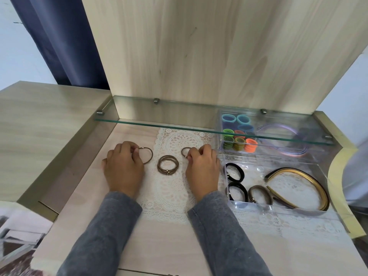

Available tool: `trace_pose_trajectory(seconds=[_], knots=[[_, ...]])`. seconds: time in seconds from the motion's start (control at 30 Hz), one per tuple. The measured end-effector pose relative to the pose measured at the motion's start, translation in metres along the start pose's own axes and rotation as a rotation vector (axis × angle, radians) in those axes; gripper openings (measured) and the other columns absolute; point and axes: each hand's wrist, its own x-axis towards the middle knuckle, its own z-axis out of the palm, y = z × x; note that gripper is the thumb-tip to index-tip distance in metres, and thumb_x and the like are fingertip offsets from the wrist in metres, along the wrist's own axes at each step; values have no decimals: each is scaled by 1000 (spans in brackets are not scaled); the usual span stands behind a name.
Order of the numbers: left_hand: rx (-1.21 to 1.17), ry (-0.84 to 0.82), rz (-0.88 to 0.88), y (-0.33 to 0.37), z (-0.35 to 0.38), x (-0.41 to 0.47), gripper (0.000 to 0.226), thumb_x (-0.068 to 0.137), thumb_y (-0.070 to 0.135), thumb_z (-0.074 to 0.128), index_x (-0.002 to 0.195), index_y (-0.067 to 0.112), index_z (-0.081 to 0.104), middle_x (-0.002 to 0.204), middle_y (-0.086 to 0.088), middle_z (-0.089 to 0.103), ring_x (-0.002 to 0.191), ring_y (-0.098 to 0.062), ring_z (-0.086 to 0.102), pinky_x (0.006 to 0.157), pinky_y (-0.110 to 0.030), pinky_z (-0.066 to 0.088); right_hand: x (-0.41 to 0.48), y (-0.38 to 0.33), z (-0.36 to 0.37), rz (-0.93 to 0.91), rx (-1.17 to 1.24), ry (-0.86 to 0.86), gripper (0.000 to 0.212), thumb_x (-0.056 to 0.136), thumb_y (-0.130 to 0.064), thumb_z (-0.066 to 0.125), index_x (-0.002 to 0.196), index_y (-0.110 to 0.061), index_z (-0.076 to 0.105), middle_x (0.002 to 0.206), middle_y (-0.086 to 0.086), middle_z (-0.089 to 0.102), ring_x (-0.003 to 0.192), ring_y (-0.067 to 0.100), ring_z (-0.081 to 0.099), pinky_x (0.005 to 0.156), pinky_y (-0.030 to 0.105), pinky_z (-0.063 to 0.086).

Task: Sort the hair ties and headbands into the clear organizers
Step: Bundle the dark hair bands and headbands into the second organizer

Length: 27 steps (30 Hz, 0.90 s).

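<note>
My left hand (124, 166) pinches a brown hair tie (149, 155) at its gold bead, flat on the table. My right hand (202, 169) pinches another brown hair tie (184, 150), partly hidden under its fingers. Between the hands lies a small stack of brown hair ties (167, 164) on the lace mat. To the right, the near clear organizer (251, 207) holds black and brown hair ties (238, 189) and a gold-and-black headband (298, 186). The far clear organizer (220, 124), under the glass shelf, holds several coloured hair ties (239, 134) and a lilac headband (284, 136).
A glass shelf (179, 121) spans the recess above the far part of the table, with a wooden back panel (199, 56) behind it. A white lace mat (171, 192) covers the middle. A raised wooden top (39, 126) stands to the left.
</note>
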Motion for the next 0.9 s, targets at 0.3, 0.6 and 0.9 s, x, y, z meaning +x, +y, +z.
trace_pose_trajectory(seconds=[0.3, 0.6, 0.9], knots=[[-189, 178, 232, -9, 4, 1, 19, 95, 8, 60, 109, 13, 72, 99, -5, 66, 85, -30, 60, 74, -43, 50, -5, 0, -10, -134, 203, 4, 8, 82, -8, 67, 86, -15, 65, 86, 3, 49, 79, 21, 46, 68, 35, 42], [-242, 210, 369, -5, 3, -5, 18, 98, 13, 54, 102, 8, 71, 97, -6, 62, 81, -27, 61, 69, -44, 52, -10, -1, -12, -252, 293, -97, 6, 86, -13, 64, 90, -17, 65, 88, -2, 47, 83, 16, 43, 71, 34, 41], [-326, 137, 433, -2, -2, -11, 12, 95, 6, 59, 100, 6, 70, 100, -4, 58, 88, -18, 57, 82, -23, 44, -10, -3, -12, -343, 291, -179, 3, 88, -16, 60, 88, -17, 63, 89, -2, 47, 83, 16, 43, 71, 35, 42]])
